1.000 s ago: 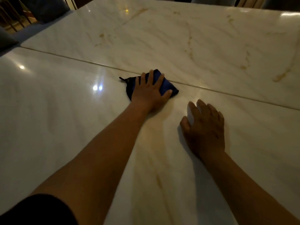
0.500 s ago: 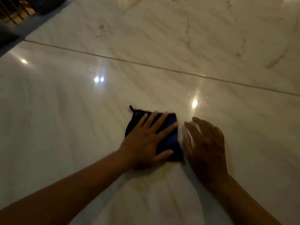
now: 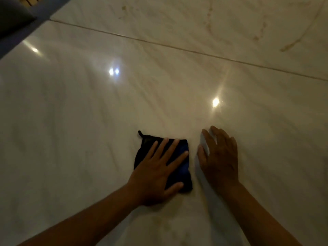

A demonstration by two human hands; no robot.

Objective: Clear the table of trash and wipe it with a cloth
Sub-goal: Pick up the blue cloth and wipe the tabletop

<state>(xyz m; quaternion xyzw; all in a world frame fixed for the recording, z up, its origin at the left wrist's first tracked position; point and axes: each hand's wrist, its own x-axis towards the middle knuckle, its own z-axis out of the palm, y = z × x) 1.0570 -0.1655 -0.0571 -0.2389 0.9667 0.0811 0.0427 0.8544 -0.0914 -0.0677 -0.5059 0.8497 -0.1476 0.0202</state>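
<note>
Blue cloth [image 3: 179, 162] lies under the left hand [image 3: 156, 176], fingers spread flat; right hand [image 3: 220, 157] rests open on the table [image 3: 88, 112].

Glossy veined marble table [image 3: 88, 103] — smooth, mirror-bright with reflections, soft matt blue cloth [image 3: 182, 167]

One head-worn camera looks steeply down and forward, close over the marble table [image 3: 88, 107].

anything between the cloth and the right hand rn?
Nothing: in the head view only a narrow strip of bare marble table separates the dark blue cloth under the left hand from the right hand, flat on the table.
</note>
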